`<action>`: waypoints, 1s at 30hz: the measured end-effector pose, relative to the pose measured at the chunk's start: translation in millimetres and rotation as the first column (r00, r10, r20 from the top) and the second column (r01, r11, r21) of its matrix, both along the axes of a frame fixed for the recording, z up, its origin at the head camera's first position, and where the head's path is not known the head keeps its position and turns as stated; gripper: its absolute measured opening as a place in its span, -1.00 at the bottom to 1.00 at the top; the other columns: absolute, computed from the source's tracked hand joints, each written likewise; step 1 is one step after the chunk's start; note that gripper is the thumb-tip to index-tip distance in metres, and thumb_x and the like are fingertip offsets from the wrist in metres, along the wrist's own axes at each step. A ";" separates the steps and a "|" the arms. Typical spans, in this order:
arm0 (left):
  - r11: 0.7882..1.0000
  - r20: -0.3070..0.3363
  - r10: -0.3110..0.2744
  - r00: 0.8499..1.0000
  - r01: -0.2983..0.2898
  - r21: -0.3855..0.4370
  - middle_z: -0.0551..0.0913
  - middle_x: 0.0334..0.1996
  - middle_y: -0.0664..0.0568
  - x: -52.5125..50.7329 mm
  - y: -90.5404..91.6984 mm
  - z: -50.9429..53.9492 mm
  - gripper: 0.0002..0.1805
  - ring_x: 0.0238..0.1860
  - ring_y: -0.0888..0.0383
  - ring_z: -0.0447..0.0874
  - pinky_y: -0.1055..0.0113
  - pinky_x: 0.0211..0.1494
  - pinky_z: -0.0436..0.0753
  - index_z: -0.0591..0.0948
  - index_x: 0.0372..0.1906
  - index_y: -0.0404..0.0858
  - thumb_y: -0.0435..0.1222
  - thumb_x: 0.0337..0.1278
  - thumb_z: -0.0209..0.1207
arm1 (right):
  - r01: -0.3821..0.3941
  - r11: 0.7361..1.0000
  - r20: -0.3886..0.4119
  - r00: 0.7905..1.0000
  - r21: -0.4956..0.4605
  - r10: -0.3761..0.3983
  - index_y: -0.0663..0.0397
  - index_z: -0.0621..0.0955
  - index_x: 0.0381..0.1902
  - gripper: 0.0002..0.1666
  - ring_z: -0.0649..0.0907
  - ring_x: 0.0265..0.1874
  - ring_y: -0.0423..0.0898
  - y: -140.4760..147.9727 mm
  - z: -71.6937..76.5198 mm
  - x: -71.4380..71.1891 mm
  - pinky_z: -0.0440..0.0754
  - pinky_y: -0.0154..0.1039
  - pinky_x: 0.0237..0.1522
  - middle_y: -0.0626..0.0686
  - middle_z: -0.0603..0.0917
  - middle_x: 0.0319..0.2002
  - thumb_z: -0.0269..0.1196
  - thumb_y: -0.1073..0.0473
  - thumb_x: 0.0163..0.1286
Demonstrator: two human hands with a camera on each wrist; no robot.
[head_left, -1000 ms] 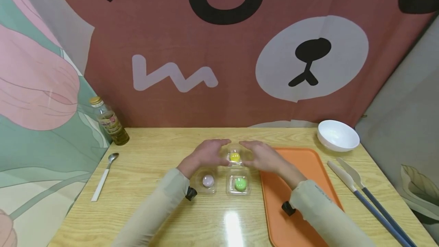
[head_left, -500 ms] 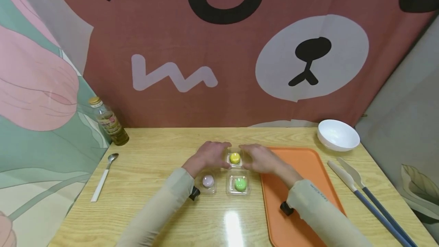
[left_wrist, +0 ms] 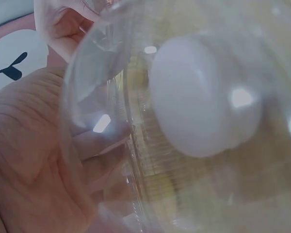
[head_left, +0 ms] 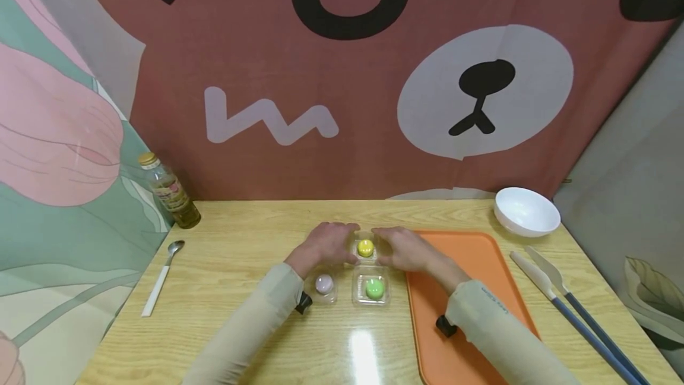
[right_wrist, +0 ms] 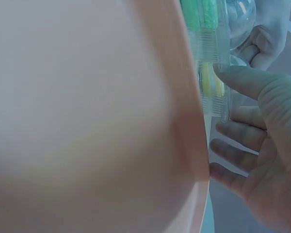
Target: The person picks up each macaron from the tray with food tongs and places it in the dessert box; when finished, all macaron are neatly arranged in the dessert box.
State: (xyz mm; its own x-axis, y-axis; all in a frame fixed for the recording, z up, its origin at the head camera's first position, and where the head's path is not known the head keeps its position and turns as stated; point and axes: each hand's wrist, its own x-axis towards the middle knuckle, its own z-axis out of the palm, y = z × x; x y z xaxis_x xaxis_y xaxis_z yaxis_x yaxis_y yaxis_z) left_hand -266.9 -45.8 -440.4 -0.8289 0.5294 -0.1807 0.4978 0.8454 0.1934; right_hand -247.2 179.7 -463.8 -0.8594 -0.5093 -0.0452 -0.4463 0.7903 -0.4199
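Three small clear plastic boxes with domed lids stand close together on the table, each with a macaron inside. The farthest box (head_left: 358, 252) holds a yellow macaron (head_left: 366, 248). My left hand (head_left: 327, 243) grips its left side, and my right hand (head_left: 407, 249) holds its right side, thumbs near and fingers far. In the right wrist view, the right thumb (right_wrist: 242, 81) touches the box edge. A green macaron (head_left: 374, 289) sits in the box nearer me. Beside it, under my left wrist, is a pale lilac macaron (head_left: 323, 283), large in the left wrist view.
An orange tray (head_left: 465, 308) lies under my right forearm. Two blue-handled spreading knives (head_left: 582, 319) and a white bowl (head_left: 526, 211) are on the right. At the left are a spoon (head_left: 162, 278) and an oil bottle (head_left: 172, 192). A printed cloth hangs behind.
Both hands have come slightly nearer me, the left also a little to the right. The yellow macaron's box, blurred before, now stands steady behind the green one's box.
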 end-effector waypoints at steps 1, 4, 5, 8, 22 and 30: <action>1.000 0.002 -0.001 1.000 0.001 -0.002 0.66 0.24 0.00 0.0 0.1 -0.1 -0.09 0.22 -0.01 0.65 0.09 0.35 0.58 0.40 0.47 -0.06 0.12 0.02 0.44 | -0.002 1.000 -0.002 1.000 -0.004 0.002 0.13 0.40 0.48 -0.10 0.57 0.33 0.14 0.0 -0.3 0.0 0.53 0.13 0.38 0.16 0.56 0.36 0.46 -0.03 0.27; 1.000 0.011 -0.002 1.000 0.002 -0.013 0.68 0.23 0.01 -0.5 0.4 -0.4 -0.11 0.21 -0.01 0.66 0.10 0.33 0.59 0.40 0.47 -0.06 0.12 0.02 0.44 | 0.002 1.000 0.004 1.000 -0.004 -0.002 0.12 0.40 0.48 -0.11 0.56 0.34 0.13 -0.2 -0.2 0.2 0.53 0.12 0.38 0.15 0.55 0.37 0.45 -0.04 0.27; 1.000 0.018 0.000 1.000 0.000 -0.015 0.68 0.23 0.01 -0.6 0.5 -0.4 -0.11 0.21 -0.01 0.66 0.10 0.33 0.59 0.40 0.47 -0.06 0.12 0.02 0.44 | 0.006 1.000 0.008 1.000 -0.001 -0.006 0.10 0.40 0.48 -0.11 0.55 0.34 0.13 -0.3 -0.1 0.3 0.53 0.11 0.39 0.14 0.55 0.37 0.45 -0.04 0.28; 1.000 0.029 0.006 1.000 -0.006 -0.017 0.67 0.23 0.01 -1.1 1.2 -0.4 -0.10 0.23 -0.02 0.65 0.10 0.32 0.60 0.40 0.47 -0.06 0.11 0.02 0.44 | 0.018 1.000 0.017 1.000 0.004 -0.018 0.08 0.40 0.49 -0.11 0.55 0.35 0.12 -0.8 0.3 0.5 0.53 0.10 0.39 0.13 0.55 0.38 0.45 -0.04 0.28; 0.999 0.054 0.033 0.998 -0.031 -0.029 0.67 0.24 -0.01 0.6 6.6 5.1 -0.10 0.25 -0.05 0.62 0.08 0.26 0.64 0.37 0.50 -0.05 0.05 0.05 0.44 | 0.052 0.998 0.029 0.998 -0.031 -0.051 0.07 0.42 0.47 -0.11 0.52 0.37 0.16 0.5 -0.5 -1.1 0.49 0.15 0.41 0.15 0.54 0.38 0.48 -0.01 0.24; 0.998 0.066 0.037 0.997 -0.034 -0.045 0.64 0.28 -0.01 2.6 5.4 3.7 -0.09 0.29 -0.06 0.60 0.09 0.31 0.61 0.33 0.53 -0.04 0.06 0.08 0.42 | 0.034 0.999 0.034 0.999 -0.029 -0.033 0.06 0.41 0.48 -0.08 0.51 0.39 0.13 2.0 -2.3 -1.1 0.50 0.13 0.40 0.12 0.52 0.40 0.48 -0.06 0.24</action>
State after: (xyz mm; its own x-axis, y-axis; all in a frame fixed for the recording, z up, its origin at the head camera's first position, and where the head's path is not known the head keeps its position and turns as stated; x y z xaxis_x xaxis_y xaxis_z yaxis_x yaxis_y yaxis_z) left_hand -264.3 -40.4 -436.7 -0.8324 0.4901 -0.2586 0.4545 0.8708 0.1871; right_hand -248.3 181.7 -466.1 -0.8742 -0.4819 -0.0594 -0.4051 0.7914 -0.4579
